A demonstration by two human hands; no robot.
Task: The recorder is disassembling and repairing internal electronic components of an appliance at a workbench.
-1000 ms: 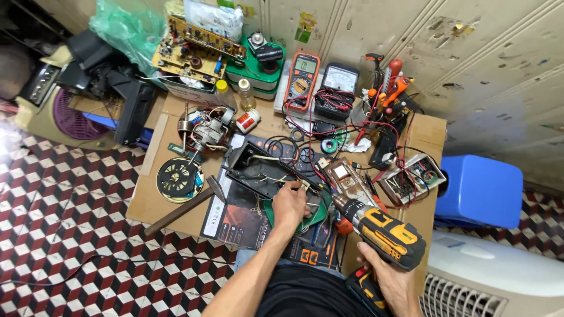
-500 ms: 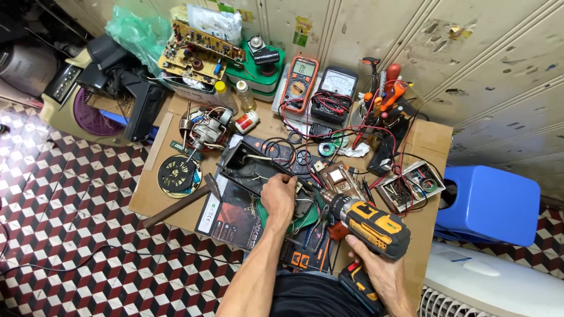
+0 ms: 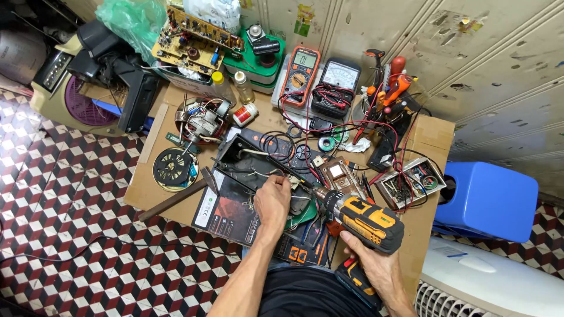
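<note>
Two bare hands work over a cluttered brown cardboard-topped table [image 3: 432, 132]. The right hand [image 3: 373, 267] is wrapped tight around the grip of a yellow-and-black cordless drill [image 3: 361, 218], fingers curled closed on the handle; the drill lies nearly level, its chuck and bit pointing left towards the other hand. The left hand [image 3: 272, 202] rests palm down, fingers bent and bunched at their tips on the lower right edge of an open black plastic appliance housing [image 3: 247, 161], just where the bit ends; whether it pinches a screw or a small part there, I cannot tell. The housing lies at the middle of the table, white wires trailing inside it, partly on a dark printed sheet [image 3: 226, 211].

Left of the housing lie a round black fan wheel [image 3: 174, 168] and a small copper-wound motor [image 3: 204, 122]. Behind it stand an orange-edged digital multimeter [image 3: 299, 73] and a black analogue meter [image 3: 335, 87], red leads looping across the table. A brown circuit board [image 3: 341, 176] lies just right of the drill's chuck. A blue plastic stool [image 3: 487, 201] stands off the table's right end, on the checked floor [image 3: 76, 246].
</note>
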